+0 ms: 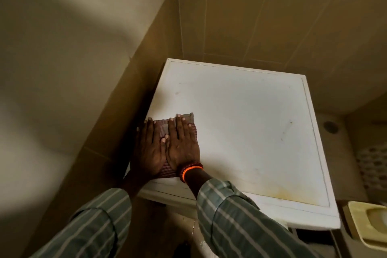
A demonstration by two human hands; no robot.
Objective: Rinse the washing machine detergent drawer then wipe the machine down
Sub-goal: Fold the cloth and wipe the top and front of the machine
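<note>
Left hand [147,151]: flat, fingers spread, pressing the cloth [184,119].
Right hand [182,144]: flat beside it, same cloth.
Cloth: washing machine top [240,128], near-left corner.

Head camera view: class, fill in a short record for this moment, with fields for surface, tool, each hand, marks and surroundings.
surface: white washing machine top
tool: folded checked cloth, lying flat near the left edge
left hand: flat, pressing on the cloth
right hand: flat on the cloth, orange bracelet at the wrist
marks: yellowish stain at the near right corner
surroundings: brown tiled wall behind
</note>
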